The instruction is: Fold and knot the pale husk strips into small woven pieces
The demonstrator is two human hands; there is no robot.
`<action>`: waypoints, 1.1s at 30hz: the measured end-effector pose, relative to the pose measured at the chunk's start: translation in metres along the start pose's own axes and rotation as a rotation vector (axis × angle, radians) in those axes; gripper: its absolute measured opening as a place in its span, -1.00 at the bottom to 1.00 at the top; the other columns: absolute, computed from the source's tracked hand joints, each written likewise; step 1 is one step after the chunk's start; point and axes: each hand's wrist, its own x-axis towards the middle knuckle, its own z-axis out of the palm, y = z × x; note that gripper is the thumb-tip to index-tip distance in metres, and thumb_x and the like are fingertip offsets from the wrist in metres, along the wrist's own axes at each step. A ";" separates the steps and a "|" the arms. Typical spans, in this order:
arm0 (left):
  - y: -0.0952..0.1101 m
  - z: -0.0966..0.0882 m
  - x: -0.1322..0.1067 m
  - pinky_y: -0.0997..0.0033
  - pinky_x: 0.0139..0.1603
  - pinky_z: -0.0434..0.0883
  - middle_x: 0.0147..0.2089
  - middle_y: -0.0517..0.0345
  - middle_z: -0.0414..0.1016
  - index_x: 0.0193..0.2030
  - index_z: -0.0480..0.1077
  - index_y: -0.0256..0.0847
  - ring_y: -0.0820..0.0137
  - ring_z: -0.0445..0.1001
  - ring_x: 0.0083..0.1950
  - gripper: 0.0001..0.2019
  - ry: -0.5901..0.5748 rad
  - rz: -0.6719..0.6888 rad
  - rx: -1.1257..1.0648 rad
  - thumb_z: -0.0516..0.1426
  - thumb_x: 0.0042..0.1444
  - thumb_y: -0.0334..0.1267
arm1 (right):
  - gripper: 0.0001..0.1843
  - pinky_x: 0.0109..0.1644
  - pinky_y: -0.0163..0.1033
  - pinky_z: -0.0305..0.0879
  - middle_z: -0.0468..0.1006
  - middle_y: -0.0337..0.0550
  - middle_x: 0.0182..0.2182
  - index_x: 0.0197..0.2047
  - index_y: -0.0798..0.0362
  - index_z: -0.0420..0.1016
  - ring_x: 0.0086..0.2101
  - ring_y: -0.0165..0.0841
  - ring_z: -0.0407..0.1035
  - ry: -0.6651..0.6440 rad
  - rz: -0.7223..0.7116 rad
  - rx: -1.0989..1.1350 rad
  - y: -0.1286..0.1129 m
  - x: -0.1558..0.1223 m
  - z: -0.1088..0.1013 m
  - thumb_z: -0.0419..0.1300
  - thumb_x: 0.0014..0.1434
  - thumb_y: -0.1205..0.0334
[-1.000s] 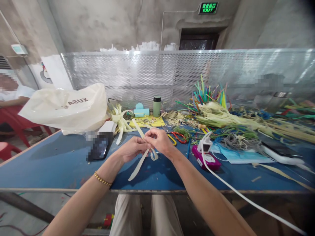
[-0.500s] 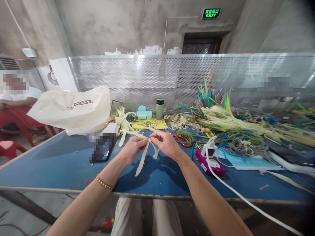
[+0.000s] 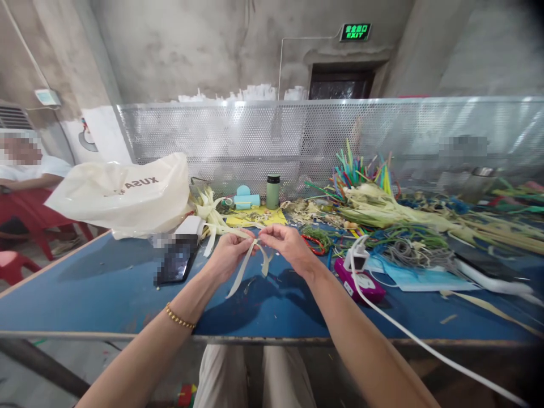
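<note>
Pale corn husk strips [image 3: 240, 276] cross between my two hands above the blue table, with narrow tails hanging down. My left hand [image 3: 229, 256] pinches them between thumb and fingers near the crossing. To its right, my right hand [image 3: 288, 246] is closed in a pinch on the husk, its fingertips close to those of the left. A shorter curled tail [image 3: 266, 263] dangles below the right fingers. Just beyond the left hand lies a bunch of pale husk [image 3: 208, 205]. The exact fold at the fingertips is too small to make out.
A white plastic bag [image 3: 119, 195] and a phone [image 3: 176, 259] lie on the left. A green bottle [image 3: 272, 191] stands behind. To the right are a husk pile [image 3: 378, 205], grey cords [image 3: 410, 252], a purple power block [image 3: 361, 282] with a white cable, and a blue mask [image 3: 425, 279].
The long tail has swung left, and the right-hand tail has shifted slightly. Both hands keep their pinch almost in place. The view has tilted slightly.
</note>
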 end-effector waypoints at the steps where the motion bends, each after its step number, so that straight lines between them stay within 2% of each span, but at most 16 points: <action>1: 0.002 0.000 0.001 0.48 -0.38 0.34 -0.48 0.15 0.51 -0.35 0.43 -0.30 0.47 0.44 -0.45 -0.72 0.014 0.014 0.029 0.37 -0.15 -0.22 | -0.72 -0.20 -0.27 0.32 0.57 -0.16 -0.37 -0.29 0.11 0.50 -0.35 -0.37 0.41 0.066 -0.022 -0.029 0.000 0.002 -0.002 0.25 0.07 0.04; 4: 0.009 0.000 0.006 0.47 -0.39 0.31 -0.49 0.16 0.50 -0.33 0.43 -0.28 0.46 0.41 -0.47 -0.73 0.046 0.046 0.100 0.35 -0.12 -0.20 | -0.72 -0.26 -0.28 0.28 0.55 -0.14 -0.41 -0.36 0.12 0.52 -0.38 -0.36 0.36 0.294 -0.101 -0.189 0.000 0.007 -0.007 0.21 0.09 0.03; 6: 0.016 0.000 0.011 0.46 -0.37 0.31 -0.49 0.18 0.49 -0.34 0.44 -0.28 0.46 0.40 -0.46 -0.74 0.068 0.091 0.130 0.34 -0.13 -0.21 | -0.73 -0.33 -0.29 0.24 0.51 -0.16 -0.48 -0.41 0.12 0.51 -0.44 -0.37 0.33 0.353 -0.136 -0.265 -0.005 0.009 -0.008 0.20 0.09 0.06; 8: 0.024 0.000 0.018 0.47 -0.37 0.28 -0.50 0.18 0.47 -0.37 0.45 -0.29 0.47 0.38 -0.45 -0.76 0.101 0.164 0.160 0.35 -0.15 -0.23 | -0.74 -0.38 -0.31 0.20 0.48 -0.19 -0.53 -0.43 0.12 0.51 -0.48 -0.38 0.29 0.337 -0.163 -0.305 -0.013 0.009 -0.006 0.19 0.09 0.08; 12: 0.034 0.004 0.027 0.50 -0.42 0.21 -0.46 0.19 0.45 -0.36 0.46 -0.29 0.51 0.33 -0.44 -0.76 0.157 0.259 0.153 0.35 -0.16 -0.25 | -0.66 -0.44 -0.32 0.10 0.40 -0.22 -0.61 -0.50 0.14 0.53 -0.52 -0.41 0.22 0.215 -0.181 -0.422 -0.027 0.009 0.004 0.16 0.13 0.05; 14: 0.033 0.006 0.028 0.50 -0.42 0.19 -0.42 0.18 0.46 -0.34 0.46 -0.29 0.52 0.32 -0.44 -0.75 0.180 0.284 0.125 0.35 -0.15 -0.23 | -0.64 -0.44 -0.33 0.07 0.37 -0.23 -0.62 -0.50 0.15 0.54 -0.52 -0.42 0.20 0.186 -0.175 -0.449 -0.026 0.012 0.010 0.18 0.12 0.02; 16: 0.028 0.008 0.025 0.49 -0.41 0.19 -0.43 0.20 0.45 -0.34 0.47 -0.28 0.51 0.32 -0.43 -0.73 0.217 0.295 0.108 0.35 -0.16 -0.21 | -0.64 -0.44 -0.34 0.07 0.36 -0.25 -0.60 -0.48 0.15 0.52 -0.52 -0.43 0.18 0.147 -0.170 -0.362 -0.019 0.015 0.016 0.19 0.10 0.00; 19: 0.017 0.006 0.020 0.49 -0.39 0.19 -0.46 0.21 0.45 -0.33 0.49 -0.28 0.51 0.30 -0.44 -0.71 0.258 0.282 0.083 0.37 -0.18 -0.18 | -0.64 -0.48 -0.35 0.02 0.26 -0.29 -0.62 -0.52 0.13 0.44 -0.55 -0.47 0.10 0.125 -0.164 -0.270 -0.003 0.020 0.022 0.18 0.10 0.00; 21: 0.011 0.002 0.020 0.48 -0.41 0.18 -0.41 0.14 0.50 -0.30 0.52 -0.30 0.50 0.32 -0.43 -0.67 0.212 0.175 0.043 0.37 -0.19 -0.15 | -0.65 -0.48 -0.36 0.00 0.23 -0.31 -0.62 -0.51 0.11 0.42 -0.55 -0.47 0.08 0.116 -0.179 -0.282 0.004 0.024 0.024 0.16 0.11 0.00; 23: 0.009 -0.003 0.024 0.48 -0.41 0.18 -0.41 0.10 0.51 -0.38 0.54 -0.34 0.49 0.33 -0.43 -0.67 0.172 0.074 0.000 0.38 -0.21 -0.12 | -0.64 -0.48 -0.35 0.00 0.23 -0.31 -0.62 -0.53 0.10 0.39 -0.56 -0.47 0.08 0.106 -0.194 -0.319 0.005 0.029 0.024 0.14 0.12 -0.01; 30: 0.011 -0.004 0.042 0.46 -0.41 0.22 -0.47 0.11 0.51 -0.49 0.53 -0.30 0.45 0.38 -0.41 -0.75 0.135 0.025 -0.116 0.40 -0.32 -0.22 | -0.66 -0.46 -0.33 0.01 0.25 -0.29 -0.65 -0.59 0.08 0.33 -0.56 -0.44 0.10 0.172 -0.235 -0.492 0.004 0.043 0.021 0.12 0.11 0.07; 33: 0.004 -0.002 0.041 0.44 -0.36 0.25 -0.43 0.06 0.54 -0.46 0.55 -0.30 0.41 0.41 -0.36 -0.72 0.127 0.050 -0.111 0.40 -0.28 -0.16 | -0.67 -0.47 -0.33 0.02 0.27 -0.28 -0.65 -0.59 0.07 0.34 -0.56 -0.43 0.11 0.182 -0.214 -0.472 0.010 0.040 0.022 0.13 0.11 0.07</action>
